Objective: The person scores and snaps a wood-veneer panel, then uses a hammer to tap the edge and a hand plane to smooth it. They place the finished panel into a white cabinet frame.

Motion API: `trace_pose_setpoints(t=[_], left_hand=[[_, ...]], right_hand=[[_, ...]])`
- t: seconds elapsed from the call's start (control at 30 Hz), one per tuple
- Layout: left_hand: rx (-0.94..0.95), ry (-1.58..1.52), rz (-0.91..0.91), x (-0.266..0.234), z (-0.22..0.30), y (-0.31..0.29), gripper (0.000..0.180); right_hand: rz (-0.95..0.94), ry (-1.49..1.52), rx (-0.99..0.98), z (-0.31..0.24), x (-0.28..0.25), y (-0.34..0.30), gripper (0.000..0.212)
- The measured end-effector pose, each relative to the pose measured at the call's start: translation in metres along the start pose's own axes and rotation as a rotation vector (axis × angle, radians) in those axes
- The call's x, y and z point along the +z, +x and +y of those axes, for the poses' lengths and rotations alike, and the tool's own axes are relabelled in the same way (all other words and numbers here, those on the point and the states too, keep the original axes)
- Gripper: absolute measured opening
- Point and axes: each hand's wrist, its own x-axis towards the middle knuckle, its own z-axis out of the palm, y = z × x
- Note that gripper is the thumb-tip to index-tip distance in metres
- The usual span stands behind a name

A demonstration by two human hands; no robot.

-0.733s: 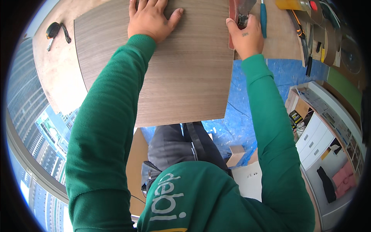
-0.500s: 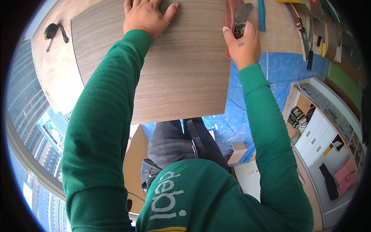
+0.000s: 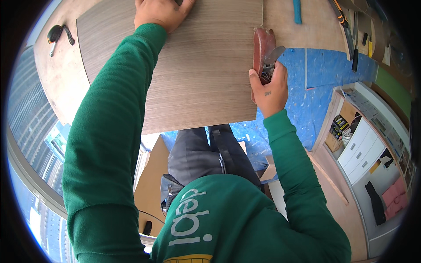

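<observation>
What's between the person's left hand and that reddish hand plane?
In the head view, just a bare stretch of the wood-grain board lies between the left hand and the reddish hand plane.

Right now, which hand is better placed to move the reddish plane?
Probably the right hand: it grips the reddish plane, while the left hand rests on the board, away from it.

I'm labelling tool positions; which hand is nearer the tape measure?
Left. The left hand rests on the wood-grain panel, to the right of the tape measure. The right hand is farther right, gripping the red-brown hand plane.
</observation>
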Motion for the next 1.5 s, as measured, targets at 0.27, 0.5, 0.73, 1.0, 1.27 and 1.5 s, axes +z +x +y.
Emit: trace_pose_setpoints(t=[0.27, 0.5, 0.73, 1.0, 1.27, 1.5], left_hand=[[-0.027, 0.039, -0.041, 0.000, 0.001, 0.002, 0.074], [-0.028, 0.026, -0.054, -0.003, 0.002, 0.002, 0.074], [-0.033, 0.053, -0.071, -0.004, 0.004, 0.001, 0.074], [0.004, 0.041, -0.037, -0.001, 0.003, 0.001, 0.073], [0.018, 0.046, -0.016, 0.007, -0.001, 0.000, 0.071], [0.439, 0.016, 0.189, 0.014, 0.006, -0.013, 0.065]], right_hand=[[-0.092, 0.024, 0.114, 0.012, -0.011, -0.062, 0.066], [-0.193, -0.004, 0.163, 0.028, -0.026, -0.133, 0.064], [-0.227, 0.339, 0.515, 0.042, -0.079, -0.217, 0.051], [-0.109, 1.005, 0.804, 0.074, -0.092, -0.170, 0.045], [0.185, 1.388, 1.084, 0.116, -0.120, -0.167, 0.051], [0.171, 1.576, 0.970, 0.141, -0.155, -0.185, 0.043]])
